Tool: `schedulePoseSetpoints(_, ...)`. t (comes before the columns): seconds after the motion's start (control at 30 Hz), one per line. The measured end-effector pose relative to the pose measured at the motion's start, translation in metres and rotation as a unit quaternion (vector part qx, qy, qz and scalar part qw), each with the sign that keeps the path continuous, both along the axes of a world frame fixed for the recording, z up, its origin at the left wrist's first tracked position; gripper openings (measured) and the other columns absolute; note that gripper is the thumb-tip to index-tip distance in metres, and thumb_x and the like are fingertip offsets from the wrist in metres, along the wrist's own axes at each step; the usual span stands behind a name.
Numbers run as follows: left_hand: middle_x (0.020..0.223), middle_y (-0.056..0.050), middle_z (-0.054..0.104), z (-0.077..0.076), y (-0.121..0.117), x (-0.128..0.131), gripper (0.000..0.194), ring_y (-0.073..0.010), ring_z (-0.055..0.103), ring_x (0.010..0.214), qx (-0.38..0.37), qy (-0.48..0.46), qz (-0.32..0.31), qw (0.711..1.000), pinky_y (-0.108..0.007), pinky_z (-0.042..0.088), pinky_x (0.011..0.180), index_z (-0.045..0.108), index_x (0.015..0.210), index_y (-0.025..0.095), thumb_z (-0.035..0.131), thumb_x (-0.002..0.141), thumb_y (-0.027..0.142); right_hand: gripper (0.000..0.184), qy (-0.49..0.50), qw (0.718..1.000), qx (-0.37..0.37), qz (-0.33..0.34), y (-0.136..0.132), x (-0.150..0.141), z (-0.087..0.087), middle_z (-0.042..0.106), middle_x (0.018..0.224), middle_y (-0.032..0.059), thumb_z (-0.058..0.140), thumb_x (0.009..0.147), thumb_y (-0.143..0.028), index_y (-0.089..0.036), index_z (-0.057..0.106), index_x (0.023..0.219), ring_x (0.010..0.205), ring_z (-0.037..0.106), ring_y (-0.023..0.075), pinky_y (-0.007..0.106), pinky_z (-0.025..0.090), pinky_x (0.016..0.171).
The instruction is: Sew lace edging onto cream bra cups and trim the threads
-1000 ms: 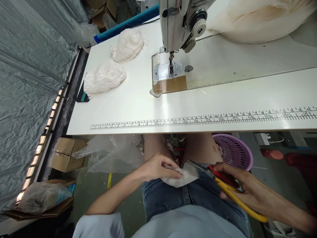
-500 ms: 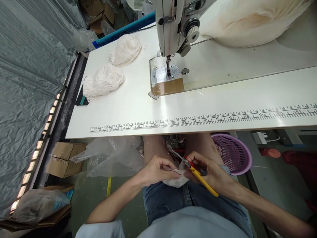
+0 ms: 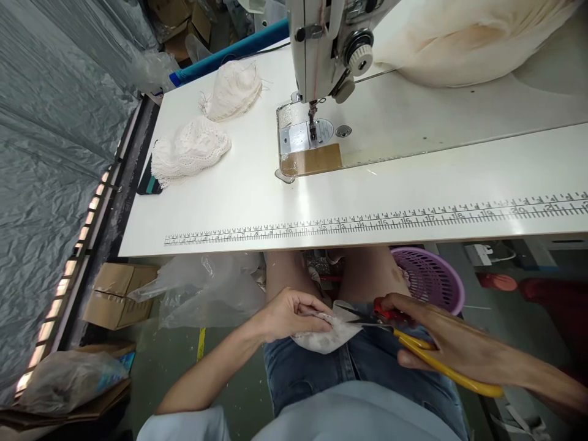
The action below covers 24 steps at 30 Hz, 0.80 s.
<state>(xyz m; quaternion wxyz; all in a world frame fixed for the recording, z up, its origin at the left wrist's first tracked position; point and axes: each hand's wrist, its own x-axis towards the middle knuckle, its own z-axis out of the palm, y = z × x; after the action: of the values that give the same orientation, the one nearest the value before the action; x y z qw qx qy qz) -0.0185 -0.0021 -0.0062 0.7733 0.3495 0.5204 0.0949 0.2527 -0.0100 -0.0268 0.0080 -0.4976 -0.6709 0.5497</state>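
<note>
Over my lap, my left hand (image 3: pixel 296 315) pinches a small piece of white lace fabric (image 3: pixel 327 338) between thumb and fingers. My right hand (image 3: pixel 441 334) grips scissors (image 3: pixel 416 346) with red and yellow handles. Their blades point left and lie apart at the fabric's right edge, close to my left fingertips. Whether the blades touch the cloth all along I cannot tell. Above my hands, on the white table (image 3: pixel 239 208), lie a stack of white lace pieces (image 3: pixel 190 150) and a second cream-white bundle (image 3: pixel 234 90) with loose threads.
A sewing machine (image 3: pixel 316 55) stands on the table, its needle over the metal plate. A cream fabric heap (image 3: pixel 463 46) lies at the back right. A purple basket (image 3: pixel 452 275) is beside my right knee. Plastic sheeting (image 3: pixel 206 294) and a cardboard box (image 3: pixel 120 294) sit below left.
My right hand has moved right and turned the scissors, so the blades now point left at the fabric and are apart. My left hand stays nearly in place, holding the cloth.
</note>
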Motion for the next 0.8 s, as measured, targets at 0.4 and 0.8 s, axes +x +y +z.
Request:
schedulePoseSetpoints(0.4,0.067,-0.006,0.069,-0.004,-0.002,0.005,0.043,-0.0075,0.052,0.052,0.002,0.03,0.023,0.999,-0.019,0.036,0.05,0.074,0.086,0.011,0.08,0.057,0.042,0.036,0.009,0.994,0.014,0.106,0.013,-0.003,0.002,0.064,0.081,0.0042,0.055,0.078,-0.052,-0.021,0.053,0.096,0.068,0.058,0.0209,0.029,0.042,0.061)
schedulePoseSetpoints(0.8,0.069,-0.006,0.07,-0.006,0.0,0.004,0.045,-0.0079,0.053,0.053,-0.007,0.03,0.032,0.999,-0.019,0.037,0.05,0.074,0.086,0.012,0.08,0.055,0.044,0.019,-0.01,0.994,0.002,0.11,0.015,-0.004,-0.004,0.064,0.068,-0.0003,0.055,0.078,-0.04,-0.022,0.048,0.08,0.057,0.054,0.0176,0.026,0.035,0.053)
